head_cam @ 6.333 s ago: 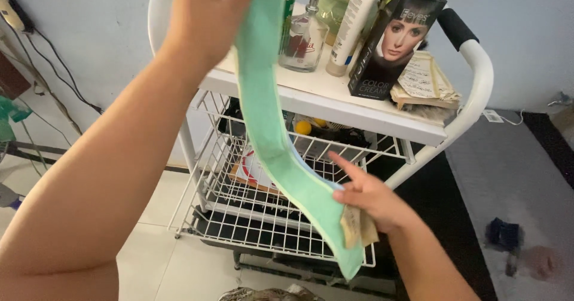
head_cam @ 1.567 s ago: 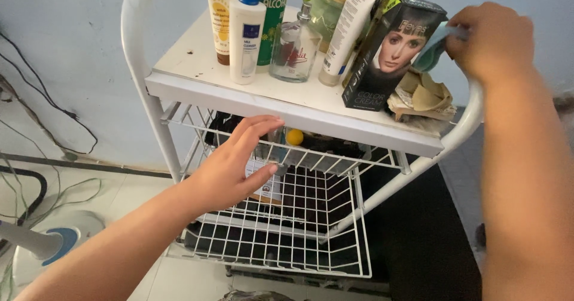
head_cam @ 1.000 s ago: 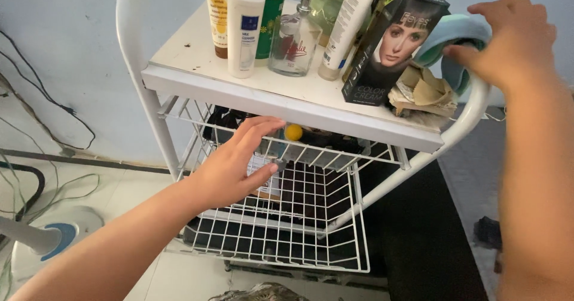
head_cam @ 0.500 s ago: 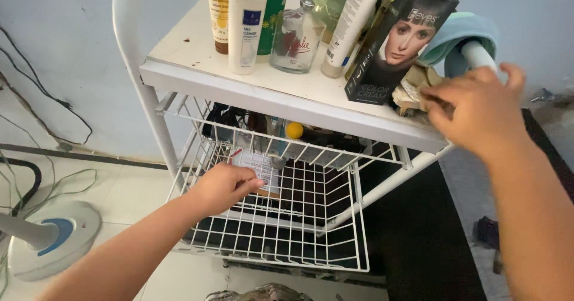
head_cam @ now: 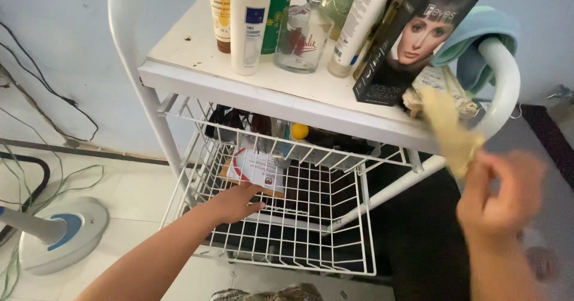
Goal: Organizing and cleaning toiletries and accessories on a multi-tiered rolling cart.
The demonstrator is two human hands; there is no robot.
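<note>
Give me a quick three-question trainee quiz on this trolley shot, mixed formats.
1. True or false: the green cloth hangs over the trolley handle.
2. Which hand holds the tan paper scrap?
3. The left hand rests on: A) the top shelf, B) the wire basket, C) the fan base.

Key: 1 true. 2 the right hand, pinching it in its fingers. 3 B.

White lotion bottle [head_cam: 249, 23], clear glass perfume bottle [head_cam: 302, 35] and dark hair-colour box [head_cam: 412, 41] stand along the white cart shelf's [head_cam: 197, 50] back edge — light green cloth [head_cam: 478, 41] draped over the right handle. Standing fan base [head_cam: 57, 232] on the tiled floor, left.
</note>
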